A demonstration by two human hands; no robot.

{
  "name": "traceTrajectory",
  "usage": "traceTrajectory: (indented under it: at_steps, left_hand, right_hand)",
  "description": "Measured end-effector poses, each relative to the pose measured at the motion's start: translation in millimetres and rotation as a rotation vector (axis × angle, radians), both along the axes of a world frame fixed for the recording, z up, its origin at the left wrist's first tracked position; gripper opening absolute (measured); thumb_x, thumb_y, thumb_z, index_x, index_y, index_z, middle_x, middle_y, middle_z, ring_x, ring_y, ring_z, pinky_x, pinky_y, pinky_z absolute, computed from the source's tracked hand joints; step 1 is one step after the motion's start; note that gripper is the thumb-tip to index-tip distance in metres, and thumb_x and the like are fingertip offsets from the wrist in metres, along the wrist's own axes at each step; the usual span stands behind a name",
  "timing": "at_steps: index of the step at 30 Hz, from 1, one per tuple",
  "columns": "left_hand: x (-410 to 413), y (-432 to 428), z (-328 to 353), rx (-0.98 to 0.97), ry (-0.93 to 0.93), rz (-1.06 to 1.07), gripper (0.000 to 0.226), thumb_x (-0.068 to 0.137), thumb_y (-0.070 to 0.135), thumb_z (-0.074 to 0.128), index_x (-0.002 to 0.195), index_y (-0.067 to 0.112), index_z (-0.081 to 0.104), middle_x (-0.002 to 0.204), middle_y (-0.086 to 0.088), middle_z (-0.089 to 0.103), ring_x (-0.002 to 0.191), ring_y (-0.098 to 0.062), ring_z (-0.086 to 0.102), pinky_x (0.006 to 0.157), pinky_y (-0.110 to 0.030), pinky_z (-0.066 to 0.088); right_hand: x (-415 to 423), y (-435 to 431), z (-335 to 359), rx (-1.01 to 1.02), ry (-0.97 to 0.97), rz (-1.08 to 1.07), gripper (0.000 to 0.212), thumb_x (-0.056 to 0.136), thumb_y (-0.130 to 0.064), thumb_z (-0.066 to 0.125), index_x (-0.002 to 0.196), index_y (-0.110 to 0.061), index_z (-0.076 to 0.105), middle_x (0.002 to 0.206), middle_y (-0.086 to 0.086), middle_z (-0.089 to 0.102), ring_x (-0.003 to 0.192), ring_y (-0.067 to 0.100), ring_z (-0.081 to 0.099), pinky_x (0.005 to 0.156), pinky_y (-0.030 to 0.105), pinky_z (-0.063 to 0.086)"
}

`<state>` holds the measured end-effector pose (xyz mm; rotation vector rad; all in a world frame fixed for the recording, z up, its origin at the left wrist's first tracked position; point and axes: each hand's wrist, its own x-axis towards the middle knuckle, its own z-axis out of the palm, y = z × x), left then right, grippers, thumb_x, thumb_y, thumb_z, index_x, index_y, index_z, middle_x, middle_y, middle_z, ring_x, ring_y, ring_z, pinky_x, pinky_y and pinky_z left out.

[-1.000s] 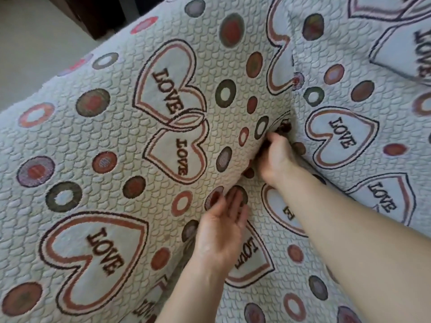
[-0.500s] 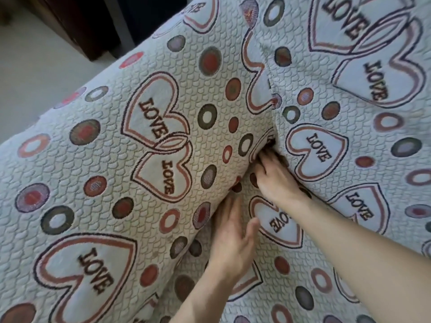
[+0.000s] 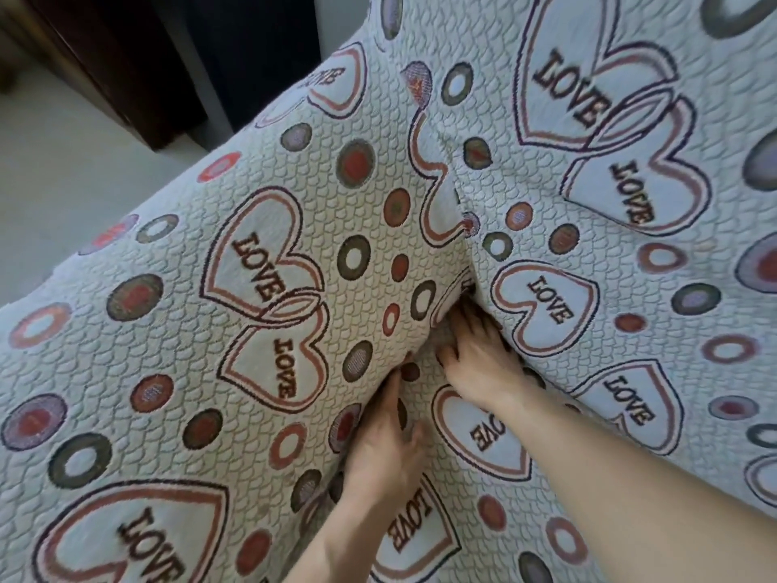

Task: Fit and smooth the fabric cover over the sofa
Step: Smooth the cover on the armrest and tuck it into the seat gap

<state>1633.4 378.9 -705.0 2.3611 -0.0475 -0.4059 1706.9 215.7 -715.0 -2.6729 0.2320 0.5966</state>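
Observation:
A quilted pale fabric cover (image 3: 269, 229) printed with LOVE hearts and coloured rings lies over the sofa's armrest, seat and backrest. My left hand (image 3: 384, 448) lies with straight fingers pushed into the crease between the armrest and the seat, fingertips partly hidden in the fold. My right hand (image 3: 475, 355) presses into the corner where armrest, seat and backrest meet. Its fingertips are buried in the fabric there.
Pale floor (image 3: 63, 170) shows at the upper left beyond the armrest. Dark wooden furniture (image 3: 138, 56) stands at the top left behind the sofa. The covered backrest (image 3: 630, 204) rises on the right.
My left hand has gone from resting palm-up by the crease to pushing deeper along it. My right hand stays pressed in the corner. The view has tilted upward.

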Motion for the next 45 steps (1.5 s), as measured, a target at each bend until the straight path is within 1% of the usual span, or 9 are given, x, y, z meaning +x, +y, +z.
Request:
traceTrajectory:
  at_steps: [6, 11, 13, 17, 23, 32, 35, 40, 45]
  left_hand:
    - [-8, -26, 11, 0.066, 0.123, 0.006, 0.078, 0.091, 0.033, 0.052, 0.154, 0.018, 0.008, 0.161, -0.003, 0.013, 0.147, -0.016, 0.011, 0.116, -0.024, 0.013]
    - [-10, -95, 19, 0.184, -0.112, -0.34, 0.063, 0.095, 0.035, 0.038, 0.153, 0.023, 0.017, 0.161, 0.008, 0.012, 0.149, -0.013, 0.004, 0.118, -0.034, 0.0]
    - [-3, -122, 15, 0.208, -0.13, -0.535, 0.057, 0.097, 0.031, 0.032, 0.152, 0.024, 0.02, 0.161, 0.008, 0.015, 0.149, -0.017, 0.005, 0.121, -0.039, 0.003]
    - [18, -152, 7, 0.391, -0.174, -0.663, 0.052, 0.091, 0.037, 0.02, 0.139, 0.026, 0.034, 0.147, 0.006, 0.038, 0.137, -0.023, 0.027, 0.115, -0.049, 0.013]
    - [42, -183, 7, 0.607, -0.044, -0.738, 0.058, 0.092, 0.05, 0.027, 0.148, 0.038, 0.018, 0.156, 0.011, 0.021, 0.145, -0.022, 0.012, 0.109, -0.07, 0.003]
    - [-22, -184, 15, 0.435, -0.227, -0.94, 0.053, 0.1, 0.039, 0.014, 0.151, 0.038, -0.002, 0.161, 0.015, -0.002, 0.148, -0.014, -0.012, 0.117, -0.05, -0.011]
    - [-15, -204, 7, 0.488, -0.239, -0.879, 0.056, 0.094, 0.046, 0.015, 0.15, 0.038, 0.015, 0.158, 0.015, 0.02, 0.147, -0.013, 0.01, 0.118, -0.05, -0.004]
    - [-10, -247, 8, 0.666, -0.16, -0.79, 0.046, 0.094, 0.045, 0.021, 0.127, 0.033, 0.05, 0.132, 0.009, 0.057, 0.126, -0.017, 0.043, 0.105, -0.046, 0.024]
    - [-50, -236, 16, 0.54, -0.18, -0.892, 0.052, 0.1, 0.038, 0.02, 0.15, 0.025, 0.019, 0.159, 0.004, 0.021, 0.147, -0.023, 0.01, 0.119, -0.049, 0.006]
  right_hand:
    - [-82, -19, 22, -0.271, 0.014, -0.127, 0.073, 0.095, -0.057, 0.02, 0.153, -0.017, -0.001, 0.161, 0.003, 0.005, 0.147, 0.025, 0.003, 0.11, 0.063, 0.008]
    - [-135, -61, 21, -0.34, -0.085, -0.164, 0.068, 0.093, -0.052, 0.038, 0.146, -0.01, 0.029, 0.15, 0.011, 0.038, 0.138, 0.033, 0.031, 0.104, 0.061, 0.03]
    - [-149, -76, 18, -0.327, -0.087, -0.137, 0.072, 0.091, -0.047, 0.048, 0.148, -0.01, 0.023, 0.153, 0.01, 0.032, 0.14, 0.033, 0.03, 0.106, 0.058, 0.031]
    - [-149, -98, 14, -0.187, -0.126, -0.13, 0.077, 0.088, -0.056, 0.02, 0.153, -0.016, 0.012, 0.16, 0.003, 0.014, 0.147, 0.025, 0.01, 0.115, 0.055, 0.017]
    - [-132, -119, 11, -0.094, -0.105, -0.129, 0.076, 0.087, -0.055, 0.027, 0.152, -0.023, 0.005, 0.16, -0.003, 0.012, 0.147, 0.019, 0.006, 0.116, 0.05, 0.019]
    - [-211, -132, 17, -0.219, -0.062, -0.28, 0.081, 0.09, -0.064, 0.007, 0.153, -0.014, 0.012, 0.16, 0.002, 0.012, 0.148, 0.023, 0.008, 0.118, 0.052, 0.011]
    - [-200, -148, 8, -0.164, -0.044, -0.252, 0.082, 0.086, -0.063, 0.01, 0.153, -0.017, 0.005, 0.161, -0.001, 0.004, 0.148, 0.019, -0.001, 0.119, 0.048, 0.005]
    - [-189, -171, 13, -0.147, -0.123, -0.249, 0.064, 0.091, -0.054, 0.034, 0.147, -0.025, 0.03, 0.154, -0.01, 0.03, 0.144, 0.011, 0.02, 0.117, 0.039, 0.019]
    - [-237, -168, 25, -0.279, -0.128, -0.299, 0.07, 0.09, -0.055, 0.03, 0.147, -0.014, 0.031, 0.154, 0.0, 0.032, 0.144, 0.022, 0.024, 0.114, 0.051, 0.023]
